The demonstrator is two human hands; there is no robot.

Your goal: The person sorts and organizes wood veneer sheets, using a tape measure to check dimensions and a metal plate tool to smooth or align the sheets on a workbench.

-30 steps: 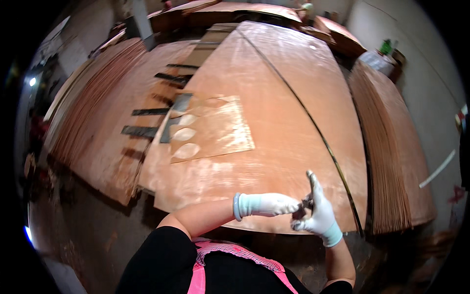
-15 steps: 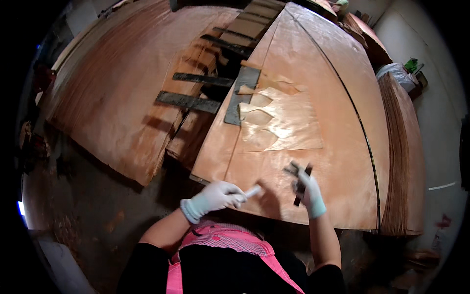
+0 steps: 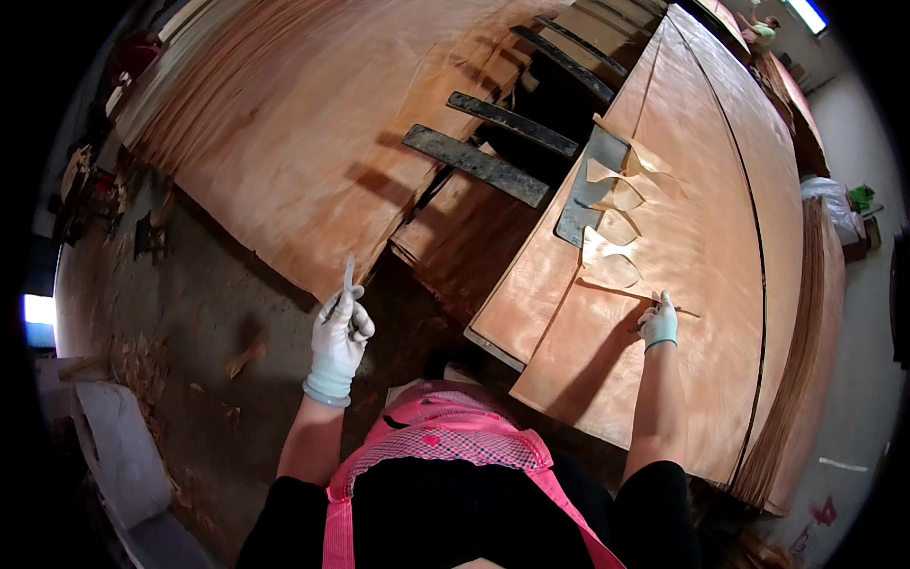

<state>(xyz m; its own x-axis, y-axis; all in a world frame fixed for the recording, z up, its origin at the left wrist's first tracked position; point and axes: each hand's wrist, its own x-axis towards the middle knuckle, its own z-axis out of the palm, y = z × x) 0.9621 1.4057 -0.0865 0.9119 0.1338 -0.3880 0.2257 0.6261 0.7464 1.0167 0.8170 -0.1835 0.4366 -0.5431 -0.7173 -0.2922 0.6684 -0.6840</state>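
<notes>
My left hand (image 3: 338,330), in a white glove with a pale cuff, is closed around a slim whitish tool (image 3: 349,275), whose tip points upward. That hand is over the floor, left of the wood stack. My right hand (image 3: 659,324), gloved too, is at the near edge of a thin veneer sheet (image 3: 664,242) and pinches that edge. Pointed oval cutouts run along the sheet's left side. A flat grey plate (image 3: 580,194) lies partly beneath it, on the veneer stack (image 3: 592,351). Whether my right palm holds anything else is hidden.
A broad veneer stack (image 3: 313,133) fills the upper left. Several dark bars (image 3: 474,166) span the gap between stacks. More veneer stands upright on the right (image 3: 796,370). A person (image 3: 760,30) is far off at upper right. Wood scraps (image 3: 248,356) litter the floor.
My view has turned left. The left hand has swung left off the stack with the whitish tool. The right hand has moved to the veneer sheet's near edge; the dark strip it held no longer shows.
</notes>
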